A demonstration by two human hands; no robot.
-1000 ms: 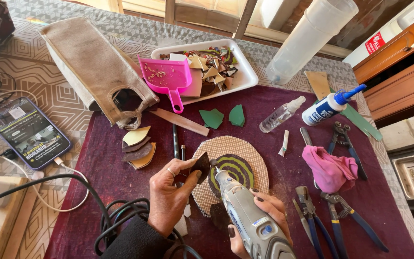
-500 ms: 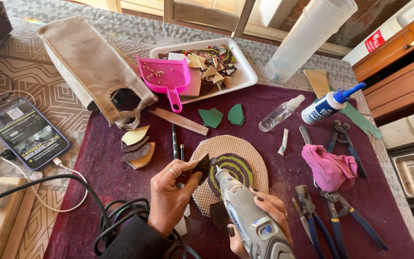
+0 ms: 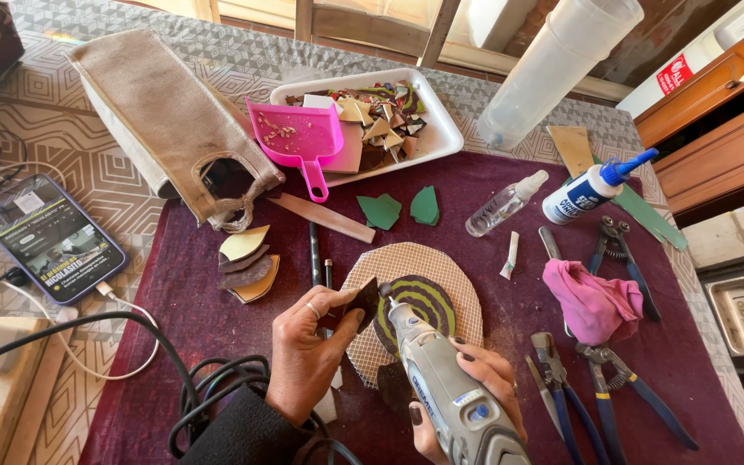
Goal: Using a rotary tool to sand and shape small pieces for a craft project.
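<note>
Pink dustpan (image 3: 299, 138), pink cloth (image 3: 592, 301), green shards (image 3: 398, 209), maroon table cover (image 3: 492, 185) w/ green-brown spiral disc (image 3: 424, 301).

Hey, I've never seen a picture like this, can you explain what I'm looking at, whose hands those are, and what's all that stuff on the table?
This is one view from a camera worn on a person's head, looking down at their own two bare hands; there is no machine arm. The left hand pinches a small dark tile piece. The right hand holds a grey handheld rotary tool, its tip at the edge of that piece. Under them lies a round mesh board with a green and dark spiral. On the maroon cloth around it: blue-handled pliers, a pink rag, a glue bottle, green shards, and a white tray of broken pieces with a pink dustpan. A phone lies at the left.
</note>
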